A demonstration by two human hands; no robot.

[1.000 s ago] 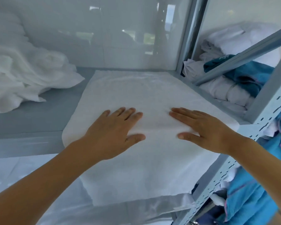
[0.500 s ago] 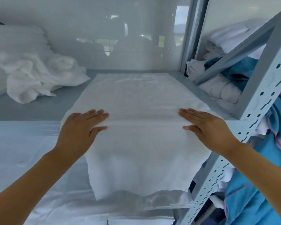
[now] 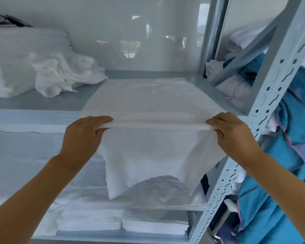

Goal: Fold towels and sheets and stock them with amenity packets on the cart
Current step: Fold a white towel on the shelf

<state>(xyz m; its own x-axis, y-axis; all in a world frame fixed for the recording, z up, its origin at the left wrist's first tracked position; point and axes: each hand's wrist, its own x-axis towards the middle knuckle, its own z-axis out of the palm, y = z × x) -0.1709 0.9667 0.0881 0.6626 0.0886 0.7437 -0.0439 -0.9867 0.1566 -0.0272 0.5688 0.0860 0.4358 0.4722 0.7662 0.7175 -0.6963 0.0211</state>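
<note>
At shelf (image 3: 42, 103) edge, hands (image 3: 81, 136) pinch towel (image 3: 151, 103); fingertips hidden.

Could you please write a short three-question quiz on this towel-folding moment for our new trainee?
1. True or false: both hands pinch the white towel along one raised fold line.
2. Which part of the towel hangs free? A) the far end B) the near end, over the shelf edge C) neither
3. What lies on the shelf to the left of the towel?

Key:
1. True: the left hand and the right hand each grip the fold at one side.
2. B.
3. A crumpled white cloth, beside a stack of folded white linen.
</note>
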